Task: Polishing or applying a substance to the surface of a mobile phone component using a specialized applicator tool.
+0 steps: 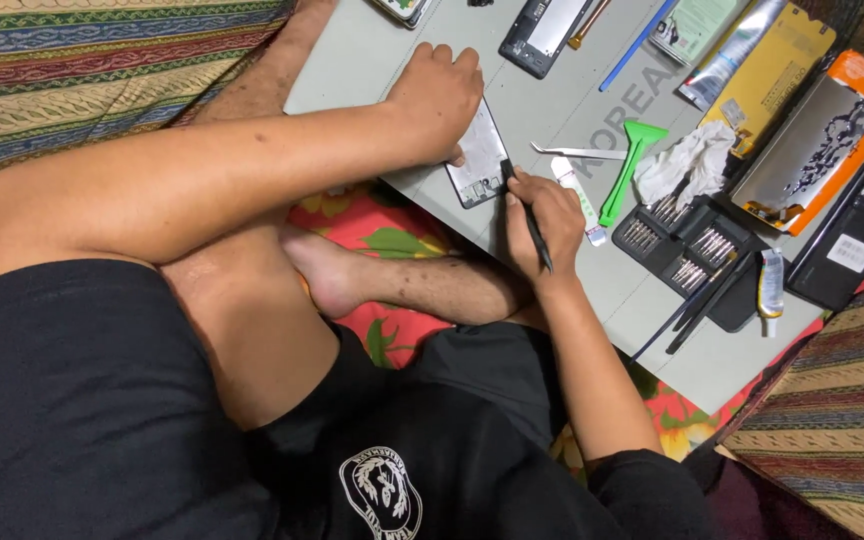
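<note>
An opened phone (478,160) with its back off lies at the near edge of a grey work mat (552,110). My left hand (437,95) rests on top of it and presses it down, covering its upper part. My right hand (542,222) grips a thin black tool (530,215) like a pen, its tip touching the phone's right edge. I sit cross-legged in black clothes with the mat in front of me.
On the mat lie metal tweezers (577,153), a green plastic pry tool (629,165), a white tube (580,200), a crumpled white cloth (690,162), a black screwdriver bit set (687,255), another black phone (850,235), an orange package (822,140) and a second opened phone (542,32). Striped fabric surrounds the mat.
</note>
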